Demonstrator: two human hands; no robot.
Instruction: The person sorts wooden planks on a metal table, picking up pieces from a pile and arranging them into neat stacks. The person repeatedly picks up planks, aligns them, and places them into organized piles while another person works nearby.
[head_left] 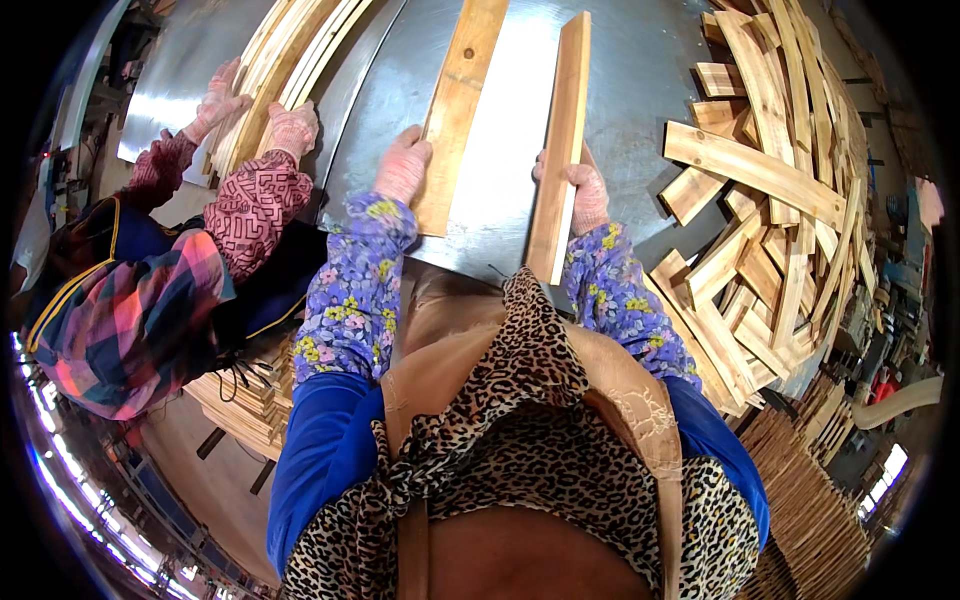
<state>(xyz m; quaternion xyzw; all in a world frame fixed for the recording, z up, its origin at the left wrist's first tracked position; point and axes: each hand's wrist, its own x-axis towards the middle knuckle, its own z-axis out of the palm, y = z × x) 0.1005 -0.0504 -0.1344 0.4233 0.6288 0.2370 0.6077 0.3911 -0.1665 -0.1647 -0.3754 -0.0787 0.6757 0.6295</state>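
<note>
My left hand (403, 167), in a pinkish work glove, is closed on the near left edge of a flat wooden board (455, 120) with a dark knot. That board lies on the grey metal table (385, 90) and runs away from me. In my right hand (588, 190), also gloved, a second wooden board (560, 150) is gripped near its near end. It is turned partly on edge, and its near end reaches past the table's front edge. A strip of shiny bare metal shows between the two boards.
A jumbled heap of wooden boards (765, 190) covers the table's right side. At left, a co-worker's gloved hands (292, 130) rest on a row of long boards (265, 85). Stacked boards (245, 405) stand low behind the co-worker, and more wood (800, 490) lies at lower right.
</note>
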